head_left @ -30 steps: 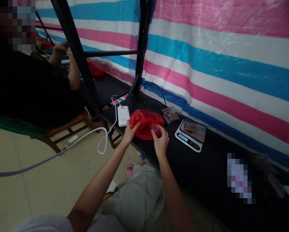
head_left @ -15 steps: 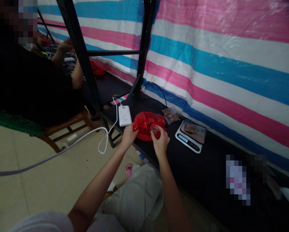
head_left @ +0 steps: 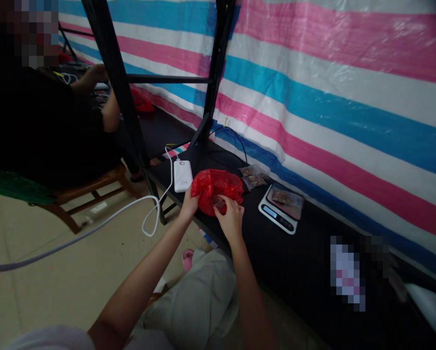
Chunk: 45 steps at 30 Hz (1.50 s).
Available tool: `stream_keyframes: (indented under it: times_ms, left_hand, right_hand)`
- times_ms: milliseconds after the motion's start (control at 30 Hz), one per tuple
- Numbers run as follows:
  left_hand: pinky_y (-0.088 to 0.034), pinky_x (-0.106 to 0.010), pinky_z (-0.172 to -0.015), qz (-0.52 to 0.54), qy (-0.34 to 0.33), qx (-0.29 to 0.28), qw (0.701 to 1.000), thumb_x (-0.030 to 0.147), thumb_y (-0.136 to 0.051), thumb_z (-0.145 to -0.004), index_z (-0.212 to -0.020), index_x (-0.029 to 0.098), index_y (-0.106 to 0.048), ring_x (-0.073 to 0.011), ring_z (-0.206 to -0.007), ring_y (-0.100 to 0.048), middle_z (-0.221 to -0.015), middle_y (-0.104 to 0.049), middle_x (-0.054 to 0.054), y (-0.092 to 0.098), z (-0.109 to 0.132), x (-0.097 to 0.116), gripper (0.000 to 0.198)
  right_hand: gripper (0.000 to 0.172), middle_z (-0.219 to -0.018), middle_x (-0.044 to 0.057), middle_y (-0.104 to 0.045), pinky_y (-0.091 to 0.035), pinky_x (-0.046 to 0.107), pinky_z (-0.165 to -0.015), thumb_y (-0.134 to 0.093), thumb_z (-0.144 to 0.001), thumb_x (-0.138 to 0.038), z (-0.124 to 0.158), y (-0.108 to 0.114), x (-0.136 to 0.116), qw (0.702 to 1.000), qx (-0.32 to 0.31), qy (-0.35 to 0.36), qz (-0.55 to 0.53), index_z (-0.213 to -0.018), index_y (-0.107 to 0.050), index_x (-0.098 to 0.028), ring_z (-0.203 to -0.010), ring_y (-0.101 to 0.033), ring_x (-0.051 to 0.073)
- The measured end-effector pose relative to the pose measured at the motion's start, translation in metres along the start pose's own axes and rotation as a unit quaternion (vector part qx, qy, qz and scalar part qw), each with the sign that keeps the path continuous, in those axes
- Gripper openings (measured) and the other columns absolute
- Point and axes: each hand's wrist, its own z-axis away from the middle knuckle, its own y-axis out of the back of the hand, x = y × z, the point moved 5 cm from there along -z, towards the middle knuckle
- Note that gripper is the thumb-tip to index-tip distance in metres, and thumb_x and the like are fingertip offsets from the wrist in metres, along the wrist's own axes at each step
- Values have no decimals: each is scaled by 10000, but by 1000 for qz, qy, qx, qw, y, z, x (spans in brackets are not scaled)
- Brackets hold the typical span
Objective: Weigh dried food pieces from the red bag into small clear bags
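A crumpled red plastic bag (head_left: 221,181) lies on the black table near its front edge. My left hand (head_left: 190,201) grips the bag's left rim between thumb and fingers. In my right hand (head_left: 231,217) is a small clear plastic cup (head_left: 217,201), tilted at the bag's mouth; what is inside the bag is hidden. Right of the bag stands a white digital scale (head_left: 278,214) with a lit display, and a clear packet of brown pieces (head_left: 284,198) rests on it. More such packets (head_left: 254,176) lie behind the bag.
A white power bank (head_left: 183,176) with a white cable (head_left: 152,198) sits left of the bag. A black metal frame (head_left: 125,97) rises behind it. A striped plastic sheet (head_left: 312,97) hangs along the table's back. Another person (head_left: 46,131) sits at the left on a wooden chair (head_left: 90,187).
The cup in my right hand has moved lower and farther into the mouth of the bag. My left hand keeps its hold on the rim. The whole view has shifted slightly.
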Motion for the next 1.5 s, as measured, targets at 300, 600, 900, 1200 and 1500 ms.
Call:
stream_keyframes:
  times_ms: [300, 600, 900, 1200, 1500]
  left_hand:
    - [-484, -345, -813, 114, 64, 7, 991, 133, -567, -562, -935, 158, -593, -210, -883, -615, -930, -665, -54, -14, 9, -3, 375]
    - [-441, -336, -874, 37, -18, -35, 999, 231, -605, -630, -1071, 150, -543, -215, -992, -573, -1058, -619, -83, -31, 11, -10, 453]
    - [-437, -363, -815, -224, -44, -7, 973, 302, -771, -492, -1207, 187, -377, -267, -919, -607, -987, -624, -107, -13, 15, 5, 824]
    - [-453, -329, -755, -219, -76, -25, 972, 220, -709, -568, -1283, 171, -318, -217, -737, -631, -773, -640, -22, -21, 25, 21, 816]
    - [-385, -378, -940, -121, -87, -97, 984, 188, -785, -399, -1185, 171, -371, -250, -1059, -522, -1132, -532, -97, -30, 1, 7, 889]
  right_hand:
    - [319, -1035, 75, -623, -291, 348, -808, -545, -771, -255, 1, 2, 2, 999, 24, -10, 26, -1087, -526, -225, -974, -523, 221]
    - [313, -994, 66, -647, -311, 351, -812, -523, -762, -200, 1, -1, 11, 998, 31, -52, -5, -1075, -524, -215, -933, -569, 210]
    - [313, -1019, 69, -642, -311, 356, -827, -511, -759, -193, 1, -2, 13, 998, 36, -49, -21, -1070, -529, -227, -954, -572, 208]
    - [329, -1019, 79, -643, -305, 361, -834, -521, -759, -202, 2, -4, 14, 998, 30, -50, -7, -1088, -518, -196, -940, -576, 215]
    - [352, -1031, 58, -637, -299, 365, -852, -542, -747, -219, 0, -3, 15, 997, 24, -66, -20, -1098, -519, -230, -966, -567, 214]
